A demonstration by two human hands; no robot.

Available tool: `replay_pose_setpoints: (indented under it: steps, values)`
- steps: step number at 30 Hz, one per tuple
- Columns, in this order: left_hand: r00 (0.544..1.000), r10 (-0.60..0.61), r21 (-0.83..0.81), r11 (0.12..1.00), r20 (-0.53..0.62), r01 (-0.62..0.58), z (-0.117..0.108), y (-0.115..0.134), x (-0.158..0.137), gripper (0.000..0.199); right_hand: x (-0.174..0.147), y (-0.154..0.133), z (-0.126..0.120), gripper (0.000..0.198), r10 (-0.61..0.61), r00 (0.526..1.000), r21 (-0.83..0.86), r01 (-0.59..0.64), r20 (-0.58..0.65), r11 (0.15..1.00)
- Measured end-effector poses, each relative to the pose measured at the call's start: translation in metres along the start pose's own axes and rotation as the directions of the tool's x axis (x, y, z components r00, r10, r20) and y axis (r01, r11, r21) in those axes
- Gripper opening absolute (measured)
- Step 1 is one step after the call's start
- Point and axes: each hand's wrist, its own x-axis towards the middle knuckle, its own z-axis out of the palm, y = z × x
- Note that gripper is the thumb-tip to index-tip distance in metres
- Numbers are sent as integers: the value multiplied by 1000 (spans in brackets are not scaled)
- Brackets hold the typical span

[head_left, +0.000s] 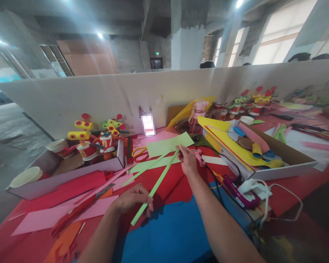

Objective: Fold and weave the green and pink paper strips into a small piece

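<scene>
A narrow light-green paper strip stretches slantwise between my two hands, over the red and blue table covering. My right hand is closed in a pinch on its far end. Near its lower end, the strip runs between the thumb and fingers of my left hand, and a short tail sticks out below. Behind it lie a second green strip and a wider green sheet. Just right of my right hand is a pink tool, partly hidden.
At left, a white box holds paper-cup figures and cups. Yellow-handled scissors lie near the middle. An open box of coloured paper pieces stands at right, by a purple power strip with cables. A white partition borders the back.
</scene>
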Motion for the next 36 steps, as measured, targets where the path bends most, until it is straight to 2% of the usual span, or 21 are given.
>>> replay_pose_setpoints:
  steps: [3, 5, 6, 8, 10, 11, 12, 13, 14, 15, 17, 18, 20, 21, 22, 23, 24, 26, 30, 34, 36]
  values:
    - [997, 42, -46, 998, -58, -44, -3, -4, 0, 25, 2, 1, -3, 45, -54, 999, -89, 54, -3, 995]
    - [992, 64, -87, 993, -110, -74, -5, -7, 0, 26, 0, 2, -4, 47, -177, 981, -300, 191, 74, 935]
    - [989, 69, -106, 991, -131, -84, -6, -9, 0, 26, -2, 2, -4, 50, -250, 956, -431, 291, 150, 854]
    - [985, 69, -131, 987, -156, -90, -6, -10, -1, 26, -7, 5, -3, 62, -353, 867, -644, 498, 352, 581]
    - [985, 72, -140, 986, -159, -95, -5, -9, -2, 26, -12, 10, -3, 73, -319, 784, -729, 617, 533, 298]
    - [984, 81, -142, 984, -158, -104, -5, -8, -3, 26, -13, 12, -3, 75, -266, 752, -730, 655, 603, 195]
    - [984, 96, -145, 982, -153, -118, -4, -8, -4, 26, -13, 15, -3, 72, -211, 729, -720, 681, 651, 133]
    - [983, 113, -146, 980, -147, -135, -3, -7, -5, 27, -13, 17, -3, 64, -169, 714, -707, 698, 679, 110]
    - [981, 131, -149, 977, -141, -152, -2, -7, -6, 27, -13, 18, -3, 54, -139, 704, -693, 710, 697, 124]
    - [979, 151, -160, 972, -138, -173, -1, -7, -6, 30, -12, 19, -3, 43, -123, 700, -680, 713, 703, 173]
    - [963, 195, -217, 948, -183, -234, -1, -7, -5, 41, -13, 20, -1, 27, -104, 735, -666, 657, 670, 353]
    - [946, 214, -259, 926, -243, -276, -1, -7, -3, 48, -14, 21, 2, 26, -77, 780, -666, 576, 620, 474]
    - [873, 219, -321, 868, -436, -378, -4, -7, 2, 56, -22, 23, 9, 37, 53, 880, -627, 292, 471, 722]
    - [820, 199, -313, 855, -537, -413, -6, -7, 5, 53, -27, 24, 13, 43, 152, 904, -564, 112, 400, 818]
    - [762, 185, -272, 861, -621, -431, -7, -8, 8, 50, -33, 26, 18, 48, 245, 898, -473, -48, 365, 880]
    - [713, 170, -215, 884, -680, -415, -9, -9, 12, 48, -39, 28, 22, 50, 312, 878, -384, -164, 362, 909]
    - [686, 159, -156, 914, -710, -374, -9, -10, 14, 45, -44, 31, 26, 49, 353, 860, -323, -237, 370, 916]
    - [672, 131, -74, 960, -729, -268, -8, -13, 19, 45, -53, 34, 32, 46, 373, 840, -263, -286, 394, 921]
    - [718, 130, -17, 981, -684, -194, 2, -16, 25, 51, -63, 38, 37, 41, 344, 846, -221, -274, 408, 936]
    - [733, 154, 105, 988, -663, -112, 7, -18, 28, 39, -66, 35, 39, 37, 365, 833, -202, -307, 415, 930]
    - [737, 153, 124, 988, -658, -94, 7, -18, 27, 35, -63, 32, 38, 35, 341, 849, -214, -276, 402, 937]
